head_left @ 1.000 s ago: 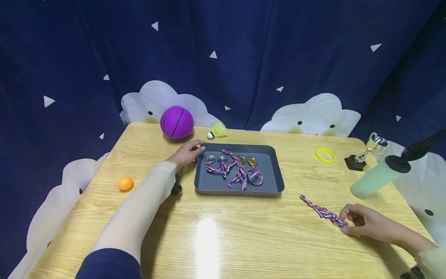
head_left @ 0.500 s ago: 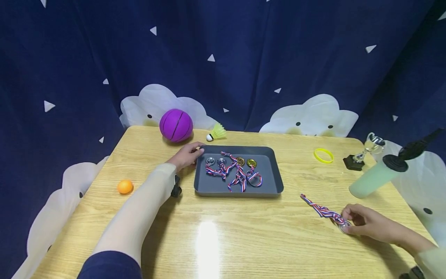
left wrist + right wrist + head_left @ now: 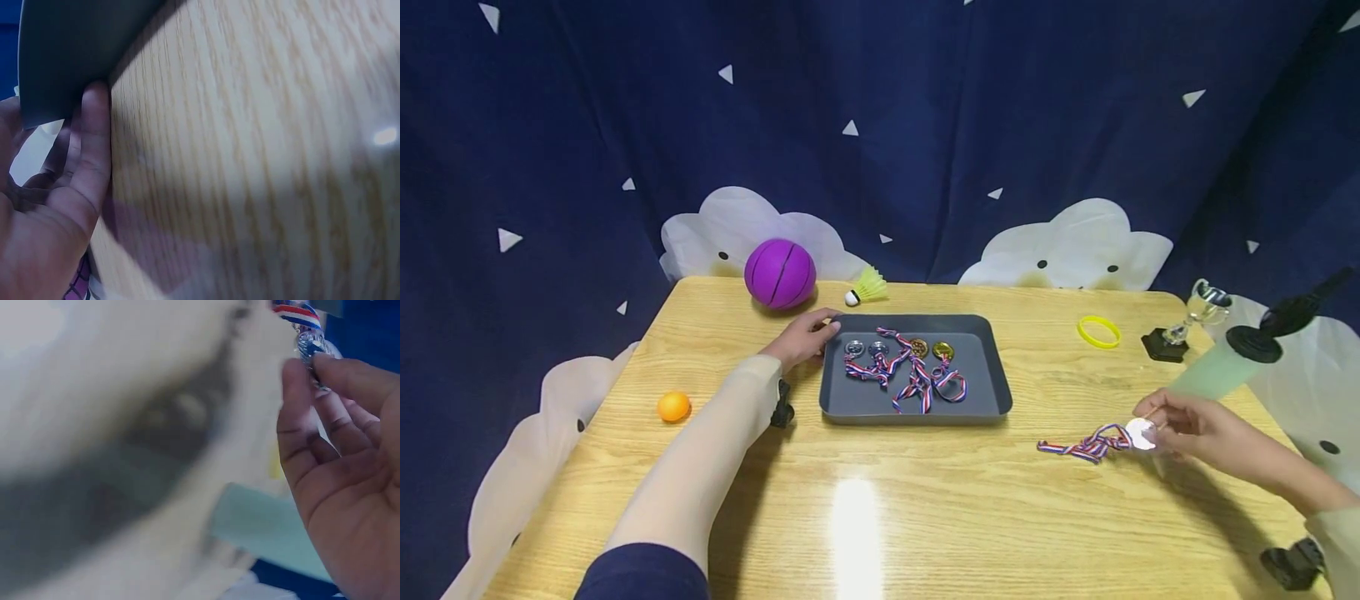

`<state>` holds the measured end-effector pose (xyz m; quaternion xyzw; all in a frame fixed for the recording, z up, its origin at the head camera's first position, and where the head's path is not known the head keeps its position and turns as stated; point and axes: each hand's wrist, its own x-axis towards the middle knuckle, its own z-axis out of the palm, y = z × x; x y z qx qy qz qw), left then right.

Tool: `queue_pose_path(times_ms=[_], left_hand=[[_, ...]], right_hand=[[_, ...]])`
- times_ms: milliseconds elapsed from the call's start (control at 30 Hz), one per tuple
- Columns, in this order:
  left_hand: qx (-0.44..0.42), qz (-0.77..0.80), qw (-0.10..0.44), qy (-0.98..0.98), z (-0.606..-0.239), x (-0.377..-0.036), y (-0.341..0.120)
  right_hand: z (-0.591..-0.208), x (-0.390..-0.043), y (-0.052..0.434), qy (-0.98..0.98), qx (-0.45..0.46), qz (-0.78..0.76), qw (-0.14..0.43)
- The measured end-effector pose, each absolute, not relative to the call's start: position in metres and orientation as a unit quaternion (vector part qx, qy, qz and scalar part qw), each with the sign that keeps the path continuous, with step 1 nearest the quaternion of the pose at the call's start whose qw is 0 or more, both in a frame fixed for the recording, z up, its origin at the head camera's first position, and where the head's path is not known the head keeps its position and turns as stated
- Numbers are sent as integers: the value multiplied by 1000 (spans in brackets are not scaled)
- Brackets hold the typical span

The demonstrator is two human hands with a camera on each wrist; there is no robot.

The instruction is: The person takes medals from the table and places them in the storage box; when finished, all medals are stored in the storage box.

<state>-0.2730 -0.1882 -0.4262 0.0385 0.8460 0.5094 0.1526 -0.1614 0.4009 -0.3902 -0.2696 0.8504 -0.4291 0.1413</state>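
Right hand (image 3: 1187, 429) has lifted the medal (image 3: 1141, 434).

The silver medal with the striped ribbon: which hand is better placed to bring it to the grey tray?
The right hand, probably. It already pinches the silver medal, and its ribbon trails on the table. The left hand rests at the far-left corner of the grey tray, away from the medal.
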Motion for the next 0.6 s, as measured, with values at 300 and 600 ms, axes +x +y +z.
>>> queue_pose_path(times_ms=[300, 600], left_hand=[[29, 507, 154, 848, -430, -274, -189], [38, 498, 143, 854, -426, -272, -188]], right_hand=[[-317, -203, 352, 845, -282, -438, 119], [-272, -243, 276, 837, -270, -444, 169]])
